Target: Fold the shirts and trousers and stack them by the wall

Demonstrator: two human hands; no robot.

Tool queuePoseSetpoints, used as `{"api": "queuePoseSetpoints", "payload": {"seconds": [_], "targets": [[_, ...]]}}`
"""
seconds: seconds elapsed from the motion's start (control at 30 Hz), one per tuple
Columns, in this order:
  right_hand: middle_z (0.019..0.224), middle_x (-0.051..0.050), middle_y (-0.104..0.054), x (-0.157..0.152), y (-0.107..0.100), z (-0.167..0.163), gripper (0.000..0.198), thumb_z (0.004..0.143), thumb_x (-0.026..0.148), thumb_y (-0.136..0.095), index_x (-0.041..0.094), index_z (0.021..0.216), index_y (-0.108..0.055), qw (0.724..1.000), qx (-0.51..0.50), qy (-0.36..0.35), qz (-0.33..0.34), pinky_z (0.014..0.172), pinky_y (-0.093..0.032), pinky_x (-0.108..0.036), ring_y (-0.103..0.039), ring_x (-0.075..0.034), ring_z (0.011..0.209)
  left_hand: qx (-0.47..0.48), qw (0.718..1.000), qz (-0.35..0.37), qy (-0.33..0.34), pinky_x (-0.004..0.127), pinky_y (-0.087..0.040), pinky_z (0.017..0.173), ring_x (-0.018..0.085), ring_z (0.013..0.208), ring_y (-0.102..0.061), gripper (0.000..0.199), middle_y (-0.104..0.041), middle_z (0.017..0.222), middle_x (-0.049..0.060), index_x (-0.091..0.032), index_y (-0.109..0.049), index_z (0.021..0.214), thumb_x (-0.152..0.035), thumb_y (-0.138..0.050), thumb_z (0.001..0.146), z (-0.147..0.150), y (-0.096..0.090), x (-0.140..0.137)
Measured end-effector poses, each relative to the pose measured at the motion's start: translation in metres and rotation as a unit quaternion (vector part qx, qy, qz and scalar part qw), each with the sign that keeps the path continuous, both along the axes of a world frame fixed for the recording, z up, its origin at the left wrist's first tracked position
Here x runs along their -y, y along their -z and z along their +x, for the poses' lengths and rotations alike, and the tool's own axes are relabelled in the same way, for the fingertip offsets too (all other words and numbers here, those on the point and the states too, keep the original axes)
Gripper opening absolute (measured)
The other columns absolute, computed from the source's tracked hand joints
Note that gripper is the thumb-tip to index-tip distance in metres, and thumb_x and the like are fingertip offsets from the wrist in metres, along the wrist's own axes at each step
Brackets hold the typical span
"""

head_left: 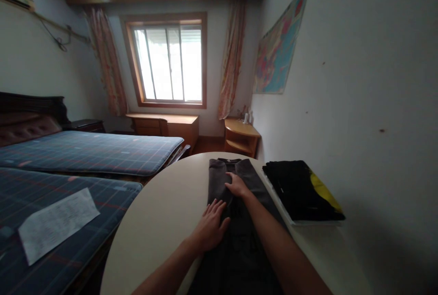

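A dark grey shirt (251,181) lies lengthwise on the round cream table (153,222), narrowed into a long strip with its collar at the far edge. My left hand (214,224) rests flat on the shirt's left side, fingers spread. Farther up, just below the collar, my right hand (237,186) touches the shirt's middle with its fingers apart. Both forearms cover parts of the nearer fabric. To the right of the shirt sits a folded black garment with a yellow patch (301,190), on top of something white and thin.
At the left are two beds with blue plaid mattresses (102,149); a sheet of paper (59,224) lies on the nearer one. The white wall (359,80) runs close along the right. Beyond the table stand a wooden desk (181,123) and a corner shelf (242,128).
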State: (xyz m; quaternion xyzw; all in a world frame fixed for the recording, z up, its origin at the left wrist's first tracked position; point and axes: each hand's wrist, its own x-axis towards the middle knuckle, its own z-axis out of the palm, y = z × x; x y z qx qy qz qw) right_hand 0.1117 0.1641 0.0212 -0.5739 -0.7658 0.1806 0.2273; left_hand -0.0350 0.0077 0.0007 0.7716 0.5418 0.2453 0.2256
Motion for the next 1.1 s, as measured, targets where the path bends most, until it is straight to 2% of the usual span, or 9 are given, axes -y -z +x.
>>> {"api": "queuePoseSetpoints", "payload": {"seconds": [0.1, 0.2, 0.4, 0.53, 0.7, 0.8, 0.87, 0.97, 1.1], "targets": [[0.143, -0.012, -0.053, 0.024, 0.003, 0.005, 0.039, 0.086, 0.022, -0.058, 0.016, 0.125, -0.064, 0.999, 0.024, -0.022, 0.020, 0.110, -0.036, -0.033, -0.049, -0.022, 0.132, -0.062, 0.998, -0.001, 0.006, 0.050, -0.014, 0.123, 0.028, 0.151, -0.013, 0.061, -0.029, 0.160, 0.009, -0.019, -0.041, 0.149, -0.050, -0.037, 0.097, -0.001, 0.002, 0.007], [0.146, -0.013, -0.049, 0.051, 0.006, 0.014, 0.040, 0.092, 0.032, -0.052, 0.020, 0.128, -0.064, 0.997, 0.069, -0.018, 0.035, 0.113, -0.031, -0.044, -0.046, -0.028, 0.133, -0.095, 0.996, 0.004, 0.004, 0.054, -0.013, 0.121, 0.031, 0.151, -0.005, 0.069, -0.020, 0.162, 0.008, -0.024, -0.037, 0.151, -0.058, -0.044, 0.092, 0.001, 0.003, 0.009], [0.159, -0.007, -0.032, 0.089, 0.020, 0.036, 0.063, 0.096, 0.059, -0.037, 0.034, 0.153, -0.032, 0.985, 0.163, -0.023, -0.045, 0.117, -0.009, -0.059, -0.016, -0.036, 0.149, -0.127, 0.992, -0.008, 0.014, 0.053, -0.012, 0.121, 0.034, 0.150, 0.000, 0.077, -0.014, 0.163, 0.010, -0.020, -0.030, 0.155, -0.053, -0.050, 0.088, 0.001, 0.006, 0.005], [0.164, -0.006, -0.019, 0.088, 0.027, 0.036, 0.068, 0.097, 0.061, -0.030, 0.032, 0.157, -0.019, 0.982, 0.173, -0.036, -0.060, 0.118, -0.007, -0.056, -0.004, -0.035, 0.151, -0.156, 0.987, -0.011, 0.032, 0.051, -0.012, 0.121, 0.034, 0.150, 0.000, 0.076, -0.013, 0.163, 0.011, -0.019, -0.029, 0.155, -0.051, -0.048, 0.089, -0.009, 0.005, -0.011], [0.165, -0.007, -0.011, 0.058, 0.028, 0.018, 0.070, 0.097, 0.064, -0.024, 0.031, 0.158, -0.014, 0.981, 0.179, -0.004, -0.070, 0.118, -0.002, -0.056, 0.001, -0.036, 0.150, -0.216, 0.975, -0.032, 0.045, 0.051, -0.011, 0.121, 0.034, 0.150, 0.002, 0.077, -0.009, 0.165, 0.009, -0.021, -0.025, 0.156, -0.055, -0.046, 0.090, -0.022, -0.003, -0.051], [0.165, -0.005, -0.011, 0.039, 0.028, 0.008, 0.070, 0.096, 0.065, -0.025, 0.033, 0.157, -0.015, 0.982, 0.175, 0.023, -0.070, 0.117, 0.000, -0.056, 0.000, -0.035, 0.151, -0.240, 0.971, -0.016, 0.009, 0.052, -0.015, 0.120, 0.036, 0.150, -0.007, 0.075, -0.018, 0.164, 0.009, -0.022, -0.032, 0.153, -0.059, -0.046, 0.089, -0.022, -0.012, -0.065], [0.165, -0.005, -0.013, 0.031, 0.029, 0.005, 0.070, 0.096, 0.066, -0.027, 0.034, 0.157, -0.017, 0.982, 0.171, 0.036, -0.067, 0.117, 0.000, -0.056, -0.001, -0.035, 0.151, -0.247, 0.969, 0.009, -0.025, 0.050, -0.023, 0.118, 0.037, 0.147, -0.023, 0.070, -0.030, 0.160, 0.013, -0.019, -0.044, 0.146, -0.058, -0.049, 0.088, -0.020, -0.018, -0.063], [0.164, -0.005, -0.018, 0.027, 0.030, 0.007, 0.068, 0.095, 0.065, -0.031, 0.034, 0.156, -0.024, 0.986, 0.154, 0.036, -0.047, 0.117, -0.003, -0.055, -0.005, -0.035, 0.150, -0.249, 0.966, 0.042, -0.061, 0.045, -0.041, 0.105, 0.034, 0.130, -0.049, 0.051, -0.054, 0.138, 0.017, -0.016, -0.062, 0.123, -0.051, -0.050, 0.089, -0.022, -0.026, -0.045], [0.161, -0.003, -0.028, 0.037, 0.030, 0.016, 0.056, 0.098, 0.052, -0.037, 0.033, 0.150, -0.038, 0.993, 0.113, 0.012, 0.009, 0.118, -0.008, -0.053, -0.012, -0.031, 0.150, -0.237, 0.969, 0.005, -0.072, 0.040, -0.050, 0.088, 0.031, 0.108, -0.062, 0.038, -0.065, 0.115, 0.015, -0.017, -0.064, 0.104, -0.049, -0.049, 0.089, -0.035, -0.035, -0.012]]}}
